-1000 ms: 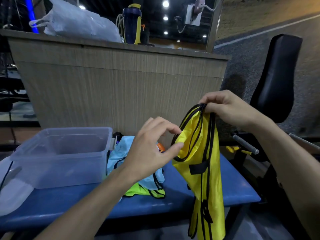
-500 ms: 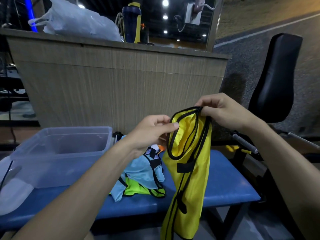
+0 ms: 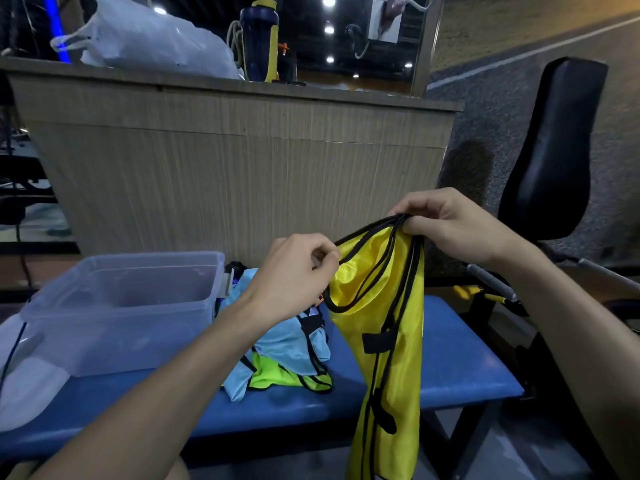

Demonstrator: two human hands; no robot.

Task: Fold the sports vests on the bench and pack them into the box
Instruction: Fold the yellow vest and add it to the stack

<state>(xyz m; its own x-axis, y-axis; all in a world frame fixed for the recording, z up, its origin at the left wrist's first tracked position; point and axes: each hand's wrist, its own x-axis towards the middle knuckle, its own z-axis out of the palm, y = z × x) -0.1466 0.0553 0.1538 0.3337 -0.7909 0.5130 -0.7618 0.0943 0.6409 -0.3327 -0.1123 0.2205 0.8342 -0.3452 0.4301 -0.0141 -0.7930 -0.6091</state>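
A yellow sports vest point(image 3: 391, 327) with black trim hangs in the air above the blue bench point(image 3: 460, 362), its lower end dropping past the bench's front edge. My right hand point(image 3: 446, 226) grips its bunched black-edged top. My left hand point(image 3: 298, 268) pinches the black rim of the vest's opening on the left side. A light blue vest point(image 3: 287, 341) lies crumpled on the bench over a neon green vest point(image 3: 277, 377). The clear plastic box point(image 3: 117, 306) stands on the bench's left part, with nothing visible inside.
A wooden counter point(image 3: 242, 161) rises behind the bench, with a white plastic bag point(image 3: 149, 46) and a dark bottle point(image 3: 259, 39) on top. A black padded gym seat point(image 3: 554, 150) stands at the right. A white lid-like object point(image 3: 24, 386) lies left of the box.
My left hand has closed from open fingers to a pinch on the vest's rim. Both hands have lowered slightly, and the vest's opening has spread wider between them.
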